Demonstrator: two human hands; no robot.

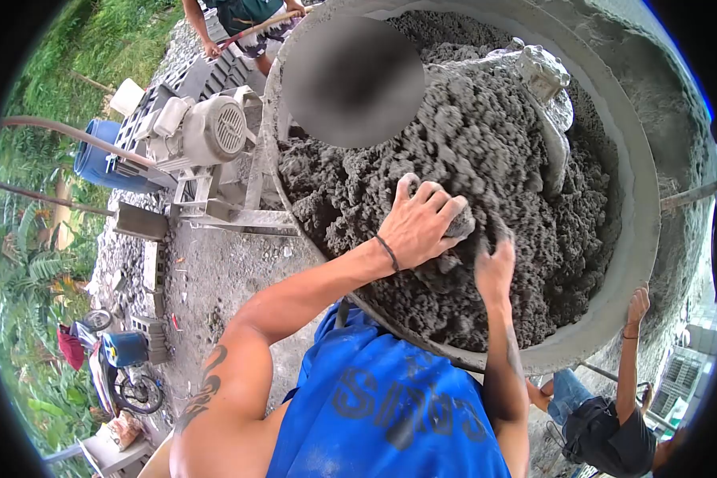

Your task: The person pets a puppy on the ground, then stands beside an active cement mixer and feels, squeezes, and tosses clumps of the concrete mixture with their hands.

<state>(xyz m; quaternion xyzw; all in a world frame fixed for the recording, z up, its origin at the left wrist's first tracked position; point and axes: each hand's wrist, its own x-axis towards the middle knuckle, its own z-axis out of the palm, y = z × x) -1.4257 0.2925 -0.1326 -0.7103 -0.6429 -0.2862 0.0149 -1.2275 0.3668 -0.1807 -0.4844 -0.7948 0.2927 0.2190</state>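
A large round metal mixer drum holds dark grey, crumbly wet mix. Over the mix, my left hand has its fingers curled round a grey clump. Just to its right, my right hand reaches into the mix, its fingertips blurred and partly coated in grey, so what they hold is unclear. A mix-covered metal mixing arm stands in the drum, up and to the right of both hands.
A motor sits on a frame left of the drum. One person holds a wooden handle at the top; another person touches the rim at lower right. Blue barrel, concrete blocks and motorbike are at left.
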